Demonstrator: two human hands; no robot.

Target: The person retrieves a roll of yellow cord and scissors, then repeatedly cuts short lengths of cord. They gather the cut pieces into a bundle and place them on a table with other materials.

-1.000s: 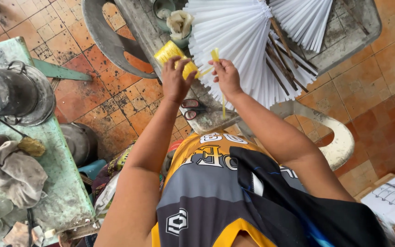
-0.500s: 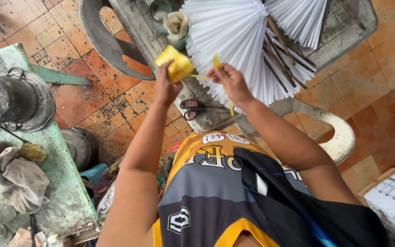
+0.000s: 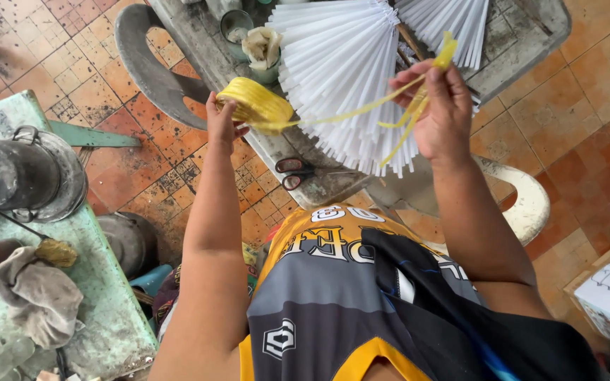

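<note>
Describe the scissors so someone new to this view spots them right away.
Start at the big white fan of plastic strips on the grey table. Just below its lower left edge, between the person's forearms, the scissors lie flat on the table's near edge. Their red-rimmed finger loops set them apart from the yellow twine roll in the left hand above.
</note>
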